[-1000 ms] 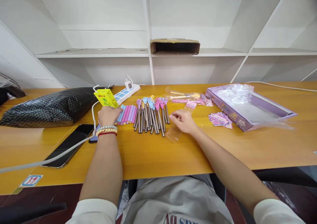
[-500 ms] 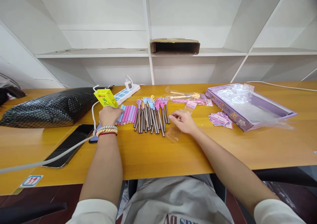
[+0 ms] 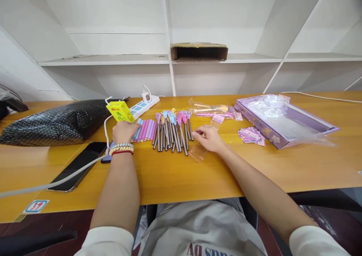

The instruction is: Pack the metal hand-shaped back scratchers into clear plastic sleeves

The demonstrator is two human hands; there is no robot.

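My left hand (image 3: 123, 131) is closed at the left end of a row of pink, purple and blue handle tubes (image 3: 146, 130), right below a yellow drink carton (image 3: 120, 111). Its back hides most of the fingers and whatever they hold. My right hand (image 3: 208, 137) pinches a clear plastic bag (image 3: 198, 152) with a pink header card (image 3: 218, 119). Between the hands lie several metal-handled back scratchers (image 3: 172, 133) with pink, blue, purple and yellow claw heads, side by side. My right fingertips are just beside the rightmost one.
Behind lie packed back scratchers (image 3: 210, 108). To the right are pink cards (image 3: 251, 136) and a purple box (image 3: 283, 122) holding plastic bags. At left are a black wrapped parcel (image 3: 56, 122), a phone (image 3: 80, 165), a white cable (image 3: 70, 176) and a power strip (image 3: 145, 105).
The view has shifted very slightly. Both hands stay in nearly the same places, the left by the tubes and the right on the bag.
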